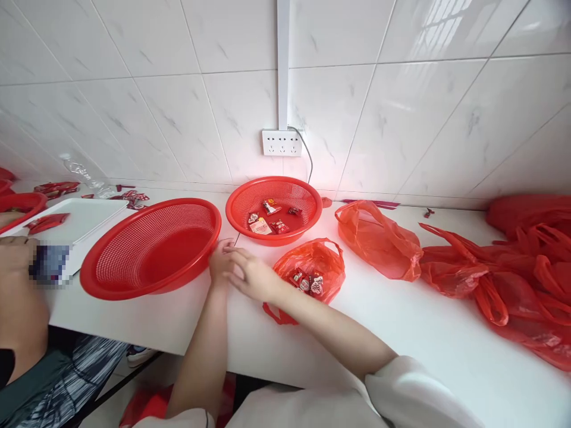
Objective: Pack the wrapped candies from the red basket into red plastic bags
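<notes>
- Two hands up front, almost together: right grip [250, 272] meets left grip [220, 261], fingers overlapping. Can't make out from here whether either one is closed on anything.
- Left one sits right by the rim of the large red basket [120, 255].
- 1 smaller red basket [274, 239] just beyond the hands, by the wall; about 5 wrapped packets [259, 226] in it.
- 1 opened red bag [332, 270] just right of the hands, about 3 snack packs [316, 285] visible inside. Right forearm [307, 312] crosses its near side, hiding part of it.
- 1 spare red bag [379, 244] further right, then a heap of red bags [530, 285], too tangled to count.
- Left: 1 white tray [96, 214] with 1 red wrapper [47, 223] on it, 1 clear bottle [87, 176] behind, co-worker's hand [16, 252] at the near edge.
- All on one white table [423, 345]; 1 socket strip [282, 143] on the wall.
</notes>
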Motion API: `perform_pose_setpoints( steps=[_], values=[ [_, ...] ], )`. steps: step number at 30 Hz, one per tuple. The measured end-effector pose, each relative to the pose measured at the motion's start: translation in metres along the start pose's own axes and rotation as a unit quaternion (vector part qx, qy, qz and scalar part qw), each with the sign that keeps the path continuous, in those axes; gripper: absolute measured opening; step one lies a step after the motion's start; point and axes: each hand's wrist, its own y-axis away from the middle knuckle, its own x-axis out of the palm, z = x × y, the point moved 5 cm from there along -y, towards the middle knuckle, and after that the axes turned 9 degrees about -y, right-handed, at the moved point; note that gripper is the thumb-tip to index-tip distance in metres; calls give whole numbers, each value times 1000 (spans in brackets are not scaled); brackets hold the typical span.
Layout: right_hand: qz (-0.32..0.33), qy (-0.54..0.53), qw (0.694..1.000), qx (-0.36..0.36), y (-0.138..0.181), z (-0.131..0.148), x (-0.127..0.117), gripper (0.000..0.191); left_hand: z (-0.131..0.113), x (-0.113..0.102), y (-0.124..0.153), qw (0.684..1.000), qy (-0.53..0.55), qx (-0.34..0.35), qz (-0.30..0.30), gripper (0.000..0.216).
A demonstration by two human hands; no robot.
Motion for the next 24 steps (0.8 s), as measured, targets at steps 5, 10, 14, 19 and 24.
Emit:
perform_pose_setpoints(
  steps=[5, 10, 14, 19, 24],
  values=[
    [-146, 10, 988, 57, 43, -14, -105, 24, -12, 8, 5, 995, -92, 15, -24, 45],
    [-255, 133, 930, 228, 95, -68, -191, 31, -61, 15, 74, 965, -239, 4, 108, 41],
    [-231, 176, 884, 365, 130, -110, -212, 53, -52, 24, 119, 936, -246, -81, 238, 47],
    [-243, 152, 895, 342, 135, -108, -218, 40, -43, 29, 131, 955, -56, -96, 276, 40],
    [-353, 17, 922, 156, 114, -39, -240, 30, -62, -17, 101, 985, 144, -81, 40, 26]
  ],
)
